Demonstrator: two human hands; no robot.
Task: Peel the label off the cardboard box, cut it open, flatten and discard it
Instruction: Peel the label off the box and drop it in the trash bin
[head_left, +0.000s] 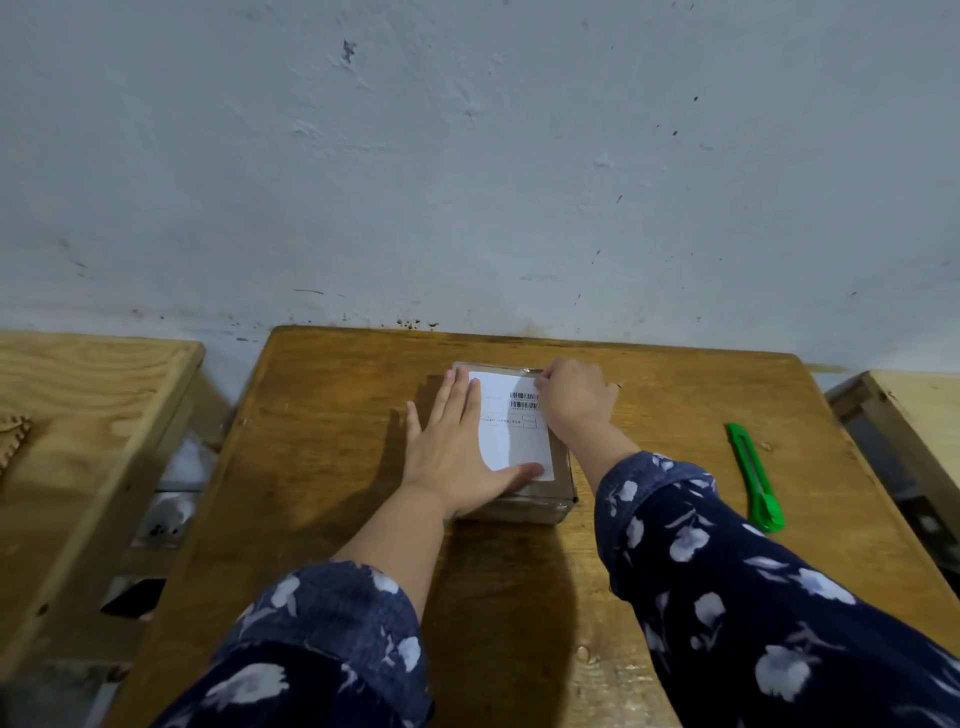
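A small cardboard box (540, 493) is sitting on the wooden tabletop (332, 431), toward its far edge and close to the pale, scuffed wall (467, 156). A white shipping label (511, 431) with a barcode is covering most of the box's top face, and glossy clear tape is showing along the box's far edge and near side.

The left hand (452, 447) is lying flat and open, palm down, across the left part of the box top, with the fingers stretched toward the wall and the thumb reaching along the near edge of the label; its grip is spread apart, pressing rather than clasping. The right hand (574, 400) is curling over the far right corner of the label, its fingertips gathered together at that corner. Whether the grip there is actually pinching the label's edge cannot be told, as the knuckles are hiding the fingertips. The label is lying flat wherever it is visible.

A green utility knife (753, 475) is resting on the tabletop well to the right of the box, apart from both hands. Both forearms are wearing dark blue sleeves (727, 571) with a pale floral print. Lighter wooden furniture (88, 395) is standing to either side of the tabletop.
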